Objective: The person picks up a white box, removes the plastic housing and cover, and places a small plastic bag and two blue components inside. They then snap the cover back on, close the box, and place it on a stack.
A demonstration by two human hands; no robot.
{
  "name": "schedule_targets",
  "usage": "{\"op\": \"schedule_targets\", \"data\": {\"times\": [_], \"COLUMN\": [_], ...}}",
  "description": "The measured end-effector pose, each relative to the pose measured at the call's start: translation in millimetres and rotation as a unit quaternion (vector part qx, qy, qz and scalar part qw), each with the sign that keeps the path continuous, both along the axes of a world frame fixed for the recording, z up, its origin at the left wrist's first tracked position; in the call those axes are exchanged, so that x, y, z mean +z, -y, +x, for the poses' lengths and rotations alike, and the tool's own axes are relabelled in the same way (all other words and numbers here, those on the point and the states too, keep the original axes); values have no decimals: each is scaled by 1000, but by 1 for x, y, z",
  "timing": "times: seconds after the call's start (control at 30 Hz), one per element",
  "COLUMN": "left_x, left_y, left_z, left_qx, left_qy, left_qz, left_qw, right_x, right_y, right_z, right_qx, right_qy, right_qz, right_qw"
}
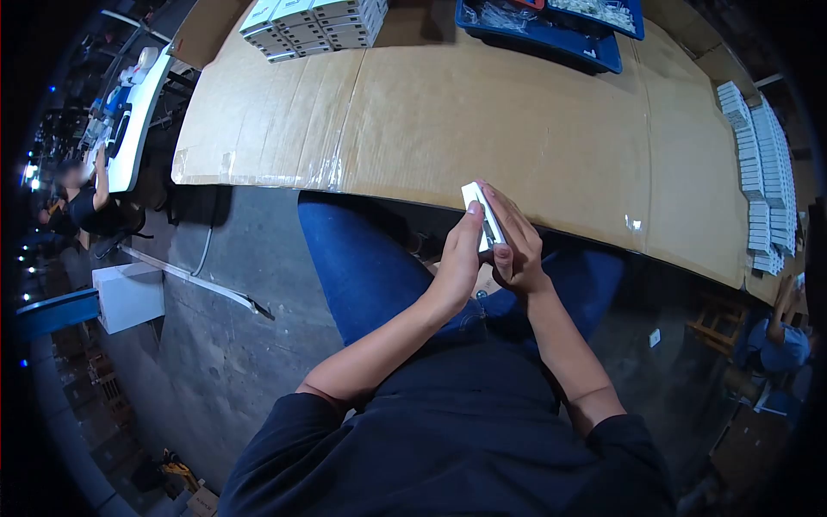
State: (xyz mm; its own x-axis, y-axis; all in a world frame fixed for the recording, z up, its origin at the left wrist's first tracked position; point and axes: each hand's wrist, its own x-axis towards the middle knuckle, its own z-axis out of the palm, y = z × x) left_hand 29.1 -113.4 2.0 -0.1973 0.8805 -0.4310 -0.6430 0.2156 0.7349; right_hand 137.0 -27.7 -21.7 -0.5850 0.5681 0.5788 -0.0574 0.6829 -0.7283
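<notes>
One white part (471, 193), gripped between left hand (460, 256) and right hand (520, 246)
The part is slim, rectangular and tilted, at the desk's (517, 121) near edge; one box stack (314, 28) stands toward the far edge.

A white box (131, 297) stands by a blue beam (59, 311) — and a person (95, 212) is at a white table (140, 121).

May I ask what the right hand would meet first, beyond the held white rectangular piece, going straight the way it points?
Probably the flat brown cardboard sheet ahead of the right hand, though depth is unclear; if it is higher, the near stretch looks free.
</notes>
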Motion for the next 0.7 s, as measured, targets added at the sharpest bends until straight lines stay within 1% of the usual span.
{"op": "schedule_targets", "data": {"times": [0.1, 0.2, 0.3, 0.33, 0.43, 0.47, 0.57, 0.67, 0.7], "left_x": [7, -3, 11, 7, 7, 7, 6, -13, -12], "left_y": [-1, -1, -5, -5, -6, -6, -7, -9, -8], "left_z": [0, -5, -7, -18, -26, -26, -23, -23, -23], "left_qx": [11, -8, 36, 1, 26, 33, 35, 76, 73], "left_qy": [17, 13, -126, -156, -212, -208, -231, -285, -277], "left_qz": [-21, -5, 60, 94, 128, 137, 129, 164, 158], "left_qw": [1000, 1000, 990, 983, 969, 968, 964, 941, 945], "right_x": [2, 5, 21, 17, 19, 23, 20, 21, 20], "right_y": [-1, -5, 3, 4, 9, 10, 14, 14, 14], "right_z": [0, -1, -4, -5, -4, -3, -6, -4, -3], "right_qx": [12, 40, -30, -28, -29, -22, -11, -9, -5], "right_qy": [-5, -44, -17, -46, -3, 3, 11, 38, 50], "right_qz": [-21, -75, -156, -191, -211, -216, -201, -175, -147], "right_qw": [1000, 995, 987, 980, 977, 976, 979, 984, 988]}}
